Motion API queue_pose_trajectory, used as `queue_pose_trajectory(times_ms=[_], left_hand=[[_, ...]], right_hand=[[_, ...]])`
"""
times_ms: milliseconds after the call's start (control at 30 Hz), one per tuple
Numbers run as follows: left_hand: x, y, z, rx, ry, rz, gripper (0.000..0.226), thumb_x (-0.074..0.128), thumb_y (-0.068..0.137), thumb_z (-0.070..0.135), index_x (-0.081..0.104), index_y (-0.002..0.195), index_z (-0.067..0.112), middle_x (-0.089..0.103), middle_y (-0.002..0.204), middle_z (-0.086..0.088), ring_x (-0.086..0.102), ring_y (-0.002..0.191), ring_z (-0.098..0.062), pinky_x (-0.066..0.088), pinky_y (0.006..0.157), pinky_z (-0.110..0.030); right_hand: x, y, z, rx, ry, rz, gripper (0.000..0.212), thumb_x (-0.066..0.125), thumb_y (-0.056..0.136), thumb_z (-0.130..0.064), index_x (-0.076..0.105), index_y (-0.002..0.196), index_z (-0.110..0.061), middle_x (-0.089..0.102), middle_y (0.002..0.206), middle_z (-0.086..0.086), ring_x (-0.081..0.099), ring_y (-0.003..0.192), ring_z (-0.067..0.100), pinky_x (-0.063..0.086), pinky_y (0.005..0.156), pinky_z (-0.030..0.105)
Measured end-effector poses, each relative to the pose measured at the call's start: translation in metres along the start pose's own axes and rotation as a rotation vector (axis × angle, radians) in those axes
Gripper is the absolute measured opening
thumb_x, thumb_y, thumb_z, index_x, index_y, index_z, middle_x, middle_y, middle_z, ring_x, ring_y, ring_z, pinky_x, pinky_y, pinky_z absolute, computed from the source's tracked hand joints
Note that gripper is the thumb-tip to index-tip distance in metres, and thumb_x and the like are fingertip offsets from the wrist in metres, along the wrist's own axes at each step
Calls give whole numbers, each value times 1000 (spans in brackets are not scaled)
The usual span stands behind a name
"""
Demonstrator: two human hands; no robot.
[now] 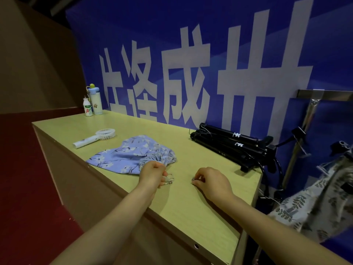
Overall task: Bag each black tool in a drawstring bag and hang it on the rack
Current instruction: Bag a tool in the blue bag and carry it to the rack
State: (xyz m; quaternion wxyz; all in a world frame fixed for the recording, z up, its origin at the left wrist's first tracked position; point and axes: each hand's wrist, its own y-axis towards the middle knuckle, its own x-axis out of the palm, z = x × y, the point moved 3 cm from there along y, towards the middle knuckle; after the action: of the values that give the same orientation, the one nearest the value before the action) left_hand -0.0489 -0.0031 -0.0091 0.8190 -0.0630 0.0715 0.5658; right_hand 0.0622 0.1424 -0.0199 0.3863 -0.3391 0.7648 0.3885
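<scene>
In the head view a pale worktop (191, 207) runs from centre left to lower right, in front of a blue banner (248, 44) with big white characters; the left grip (152, 173), just below the middle of the frame, has its fingers curled and pinches a metal bit (169, 182) at the fingertips, with a thin cord (162, 159) running up from it to the bag (131, 153); the right grip (212, 180), a little to the right and apart from the left, is likewise curled and pinches a second metal bit (193, 180) low over the worktop; what these bits are I cannot tell; the bag, blue with white flowers, lies crumpled and flat on the worktop just above and left of the left grip, its gathered mouth towards the hands; the black tools (229, 144), folded and stacked, lie at the back edge of the worktop, centre right, against the banner, well apart from the bag; the rack (309, 111), of bare metal, stands at the right edge beyond the end of the worktop; a grey leaf-print bag (315, 203) hangs by it at lower right, with a black part (342, 145) showing at its top; a white hand fan (93, 137) lies at centre left of the worktop; two bottles (93, 104) stand upright at its far left corner; red floor (28, 169) fills the lower left.
</scene>
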Motion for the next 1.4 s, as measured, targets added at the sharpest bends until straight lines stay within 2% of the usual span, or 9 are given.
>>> queue_pose_trajectory(times_ms=[233, 467, 600, 767, 867, 1067, 1167, 1267, 1400], left_hand=[[-25, 24, 9, 39, 55, 174, 23, 47, 95, 12, 51, 73, 13, 58, 73, -8, 50, 69, -27, 49, 74, -42], [-27, 41, 2, 85, 182, 224, 16, 45, 96, 17, 54, 88, 7, 59, 82, -16, 49, 69, -28, 41, 64, -35], [-27, 46, 2, 151, 388, 262, 13, 49, 95, 21, 52, 85, 14, 52, 70, -3, 46, 62, -20, 34, 53, -28], [-19, 51, 8, 272, 643, 196, 21, 66, 82, 41, 55, 85, 24, 56, 94, -3, 55, 99, -27, 50, 78, -37], [-15, 52, 8, 232, 739, 144, 34, 69, 74, 51, 51, 88, 26, 53, 110, -4, 47, 113, -26, 45, 87, -36], [-9, 55, 8, 237, 914, 118, 31, 68, 81, 38, 60, 103, 18, 46, 124, -7, 40, 122, -29, 41, 95, -37], [-13, 60, 8, 236, 792, 90, 15, 63, 87, 28, 65, 94, 14, 57, 112, -13, 54, 104, -30, 47, 83, -37], [-24, 62, 9, 224, 544, 91, 20, 53, 93, 19, 55, 74, 11, 54, 68, -10, 45, 60, -21, 34, 56, -29], [-38, 59, 20, 327, 370, 176, 26, 46, 95, 21, 47, 72, 9, 41, 62, -8, 35, 57, -21, 25, 55, -29]], right_hand=[[7, 17, -4, 70, 36, -5, 16, 60, 88, -32, 65, 96, -18, 68, 99, -1, 62, 91, 20, 44, 68, 29], [11, 24, -3, 70, 53, 36, 15, 61, 88, -32, 67, 93, -19, 70, 96, -2, 63, 89, 20, 45, 67, 29], [10, 27, -3, 59, 51, 53, 15, 59, 89, -32, 67, 94, -21, 69, 97, -3, 63, 90, 19, 45, 67, 28], [9, 30, -6, 51, 67, 63, 16, 57, 90, -32, 69, 93, -21, 70, 94, -3, 62, 86, 18, 46, 67, 29], [9, 32, -7, 61, 91, 86, 14, 56, 91, -29, 68, 92, -21, 70, 94, -4, 63, 85, 17, 51, 71, 31], [5, 34, -10, 109, 220, 186, 16, 54, 93, -25, 67, 89, -17, 67, 86, -4, 61, 80, 15, 48, 68, 30], [1, 36, -9, 148, 327, 236, 15, 54, 93, -24, 66, 88, -16, 61, 80, -8, 59, 77, 14, 48, 68, 32], [-1, 37, -10, 176, 411, 262, 15, 54, 93, -25, 65, 88, -17, 59, 78, -10, 57, 75, 13, 45, 65, 29], [-2, 38, -15, 160, 474, 292, 14, 55, 93, -25, 65, 87, -16, 57, 75, -12, 55, 73, 12, 42, 62, 27]])
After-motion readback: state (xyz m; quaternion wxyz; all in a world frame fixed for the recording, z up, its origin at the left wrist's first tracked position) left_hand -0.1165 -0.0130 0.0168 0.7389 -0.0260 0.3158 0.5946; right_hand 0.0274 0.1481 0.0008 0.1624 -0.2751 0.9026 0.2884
